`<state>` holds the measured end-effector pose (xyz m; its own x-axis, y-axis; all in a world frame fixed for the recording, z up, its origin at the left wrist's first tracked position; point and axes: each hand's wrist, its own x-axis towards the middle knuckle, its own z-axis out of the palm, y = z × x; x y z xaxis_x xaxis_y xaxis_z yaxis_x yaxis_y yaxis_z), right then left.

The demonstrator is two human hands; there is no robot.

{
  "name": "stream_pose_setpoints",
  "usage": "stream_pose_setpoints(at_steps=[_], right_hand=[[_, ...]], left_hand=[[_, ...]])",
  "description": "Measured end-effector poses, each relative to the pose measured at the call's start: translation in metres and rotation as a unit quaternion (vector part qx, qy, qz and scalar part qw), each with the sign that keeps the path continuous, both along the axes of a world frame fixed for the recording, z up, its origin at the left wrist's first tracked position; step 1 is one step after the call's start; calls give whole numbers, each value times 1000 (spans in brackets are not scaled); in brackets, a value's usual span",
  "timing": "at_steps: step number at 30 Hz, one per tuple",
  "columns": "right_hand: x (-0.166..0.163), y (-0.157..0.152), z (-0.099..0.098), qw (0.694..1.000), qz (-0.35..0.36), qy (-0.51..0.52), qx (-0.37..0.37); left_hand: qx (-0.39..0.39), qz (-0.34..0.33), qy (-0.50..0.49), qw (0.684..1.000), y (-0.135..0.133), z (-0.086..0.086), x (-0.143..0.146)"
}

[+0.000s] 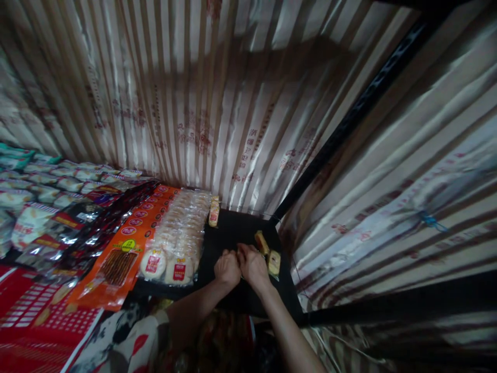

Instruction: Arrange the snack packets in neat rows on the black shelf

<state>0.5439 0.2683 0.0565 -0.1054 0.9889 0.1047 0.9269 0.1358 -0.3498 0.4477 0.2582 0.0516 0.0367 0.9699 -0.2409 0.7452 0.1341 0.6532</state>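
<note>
On the black tabletop [227, 228], my left hand [228, 267] and my right hand [252, 264] are side by side, touching at the fingers. Both are curled closed; whatever is between them is hidden. Just right of my right hand lie two small yellow snack packets [274, 263], one upright and one tilted behind it. Another yellow wrapped packet [214, 211] stands at the back edge. To the left of my hands are rows of clear packs of round white crackers [179, 269] with red labels.
Orange snack bags [116, 259] and many white pouches [33, 225] fill the left side. A red plastic basket [73, 321] stands at front left. Striped sheeting [217, 103] hangs behind, and a dark pole [349, 114] slants down on the right.
</note>
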Motion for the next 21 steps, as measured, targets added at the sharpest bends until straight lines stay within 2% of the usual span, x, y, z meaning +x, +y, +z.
stream_pose_setpoints(at_steps=[4, 8, 13, 18, 21], right_hand=[[-3, -6, 3, 999, -42, 10, 26], [-7, -7, 1, 996, -67, 58, 34], [-18, 8, -6, 969, -52, 239, -41], [-35, 34, -15, 947, -55, 316, -18], [-47, 50, -22, 931, -30, 363, -12]], left_hand=[[11, 91, -70, 993, -4, -8, -8], [76, 171, -152, 971, -5, -13, -15], [113, 203, -185, 955, 4, -9, -21], [151, 212, -186, 947, 13, -9, -18], [168, 217, -175, 945, 17, -12, -14]])
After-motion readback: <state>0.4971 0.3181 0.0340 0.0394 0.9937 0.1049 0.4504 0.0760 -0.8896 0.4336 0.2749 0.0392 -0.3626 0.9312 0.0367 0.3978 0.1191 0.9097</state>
